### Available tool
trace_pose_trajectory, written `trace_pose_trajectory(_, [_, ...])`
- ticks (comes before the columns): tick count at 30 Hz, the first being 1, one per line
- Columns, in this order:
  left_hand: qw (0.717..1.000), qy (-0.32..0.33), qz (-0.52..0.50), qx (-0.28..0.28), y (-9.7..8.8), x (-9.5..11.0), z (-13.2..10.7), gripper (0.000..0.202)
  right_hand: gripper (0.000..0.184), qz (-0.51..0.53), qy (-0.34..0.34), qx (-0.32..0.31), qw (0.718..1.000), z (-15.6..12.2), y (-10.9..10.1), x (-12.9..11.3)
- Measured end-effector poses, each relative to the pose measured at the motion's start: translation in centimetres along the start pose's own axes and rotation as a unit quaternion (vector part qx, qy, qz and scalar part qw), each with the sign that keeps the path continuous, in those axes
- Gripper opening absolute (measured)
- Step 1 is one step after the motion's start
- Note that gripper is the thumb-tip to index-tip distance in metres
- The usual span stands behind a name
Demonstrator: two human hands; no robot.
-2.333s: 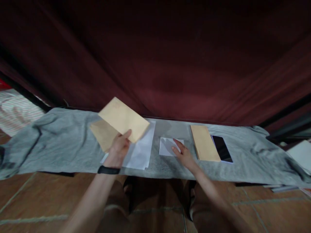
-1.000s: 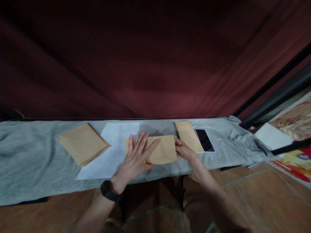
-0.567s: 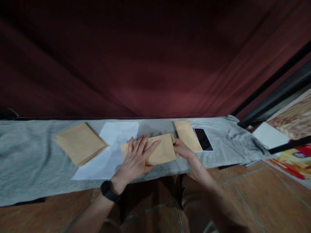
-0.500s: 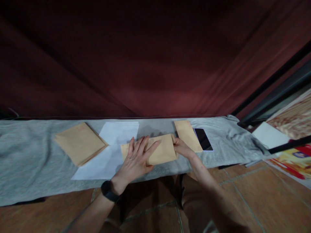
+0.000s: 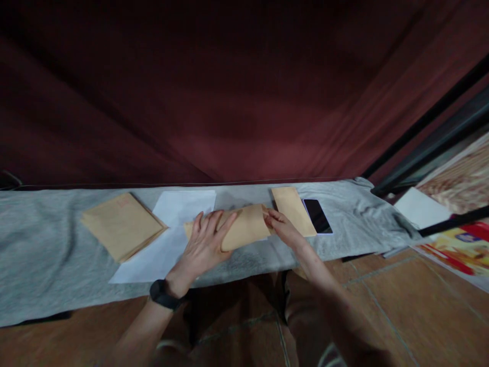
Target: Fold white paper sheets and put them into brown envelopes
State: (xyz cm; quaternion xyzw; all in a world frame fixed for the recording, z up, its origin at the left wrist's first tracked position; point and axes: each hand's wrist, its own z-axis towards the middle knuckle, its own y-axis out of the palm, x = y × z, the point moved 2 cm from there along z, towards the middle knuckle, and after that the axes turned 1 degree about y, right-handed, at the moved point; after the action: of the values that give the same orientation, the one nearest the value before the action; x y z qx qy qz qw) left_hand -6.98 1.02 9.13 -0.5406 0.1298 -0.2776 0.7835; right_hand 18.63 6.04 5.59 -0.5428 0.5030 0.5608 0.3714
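The brown envelope (image 5: 245, 230) is lying on the tabletop (image 5: 46, 247), the left hand (image 5: 204, 245) pressing it flat with fingers spread, the right hand (image 5: 281, 229) seemingly pinching its end.

**A:** What were the surfaces made of?

**B:** The envelope (image 5: 246, 227) under the left hand (image 5: 204, 245) and right hand (image 5: 281, 228) was matt tan kraft paper, slightly bent. The stack of envelopes (image 5: 121, 224) to the left was the same dull paper. The sheet (image 5: 173, 224) beneath was smooth white paper.

**A:** And what was under them?

**B:** A grey cloth (image 5: 46, 244), soft and matt, wrinkled in places. The phone (image 5: 317, 215) had a glossy black face. The curtain (image 5: 229, 102) behind was dark red matt fabric. The floor (image 5: 382, 306) was reddish-brown tile with a faint sheen.
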Motion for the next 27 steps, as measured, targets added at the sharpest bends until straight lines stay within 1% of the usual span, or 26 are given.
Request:
trace_pose_trajectory(2, [0.998, -0.052, 0.007, 0.024, -0.9, -1.5, 0.0, 0.102, 0.050, -0.001, -0.027, 0.035, 0.999, 0.4, -0.2, 0.1])
trace_pose_trajectory(3, [0.996, -0.085, 0.010, 0.038, -1.3, -2.4, 0.0, 0.105, 0.050, -0.023, -0.042, 0.043, 0.998, 0.6, -0.1, 0.2])
trace_pose_trajectory(5, [0.989, -0.134, 0.016, 0.052, -1.8, -3.8, -0.3, 0.111, 0.045, -0.115, -0.079, 0.032, 0.990, 0.7, 0.6, 0.7])
trace_pose_trajectory(6, [0.988, -0.147, 0.020, 0.049, -1.9, -4.4, -0.4, 0.112, 0.042, -0.179, -0.101, 0.016, 0.978, 0.6, 1.2, 1.1])
trace_pose_trajectory(7, [0.987, -0.154, 0.025, 0.039, -1.9, -4.9, -0.7, 0.112, 0.041, -0.245, -0.125, -0.008, 0.961, 0.4, 1.9, 1.6])
trace_pose_trajectory(8, [0.987, -0.157, 0.029, 0.025, -1.8, -5.4, -0.9, 0.111, 0.041, -0.314, -0.146, -0.038, 0.937, 0.1, 2.7, 2.1])
trace_pose_trajectory(9, [0.987, -0.160, 0.032, 0.007, -1.7, -5.8, -1.2, 0.109, 0.045, -0.382, -0.161, -0.059, 0.908, -0.3, 3.4, 2.7])
trace_pose_trajectory(11, [0.985, -0.170, 0.029, -0.029, -1.2, -6.5, -1.8, 0.107, 0.059, -0.509, -0.165, -0.078, 0.841, -1.1, 4.7, 3.7])
trace_pose_trajectory(13, [0.983, -0.175, 0.020, -0.060, -0.8, -7.1, -2.4, 0.107, 0.067, -0.595, -0.159, -0.086, 0.783, -1.7, 5.6, 4.3])
trace_pose_trajectory(14, [0.982, -0.176, 0.016, -0.071, -0.6, -7.4, -2.7, 0.108, 0.066, -0.622, -0.157, -0.087, 0.762, -1.9, 5.8, 4.4])
trace_pose_trajectory(15, [0.981, -0.177, 0.012, -0.078, -0.5, -7.8, -3.0, 0.108, 0.062, -0.639, -0.158, -0.089, 0.747, -2.0, 6.0, 4.4])
trace_pose_trajectory(18, [0.978, -0.186, 0.002, -0.093, -0.2, -8.6, -3.6, 0.109, 0.051, -0.669, -0.161, -0.095, 0.719, -2.0, 6.2, 4.3])
trace_pose_trajectory(21, [0.975, -0.192, -0.008, -0.108, -0.1, -9.0, -4.0, 0.108, 0.050, -0.699, -0.147, -0.101, 0.693, -1.7, 6.5, 4.3])
trace_pose_trajectory(23, [0.975, -0.193, -0.012, -0.113, 0.0, -9.1, -4.1, 0.107, 0.049, -0.712, -0.128, -0.096, 0.683, -1.6, 6.8, 4.3])
trace_pose_trajectory(25, [0.975, -0.191, -0.016, -0.115, 0.0, -9.0, -4.1, 0.108, 0.050, -0.720, -0.114, -0.089, 0.679, -1.6, 7.4, 4.3])
trace_pose_trajectory(27, [0.974, -0.193, -0.018, -0.120, -0.1, -8.8, -4.0, 0.109, 0.051, -0.728, -0.113, -0.084, 0.671, -1.7, 7.9, 3.9])
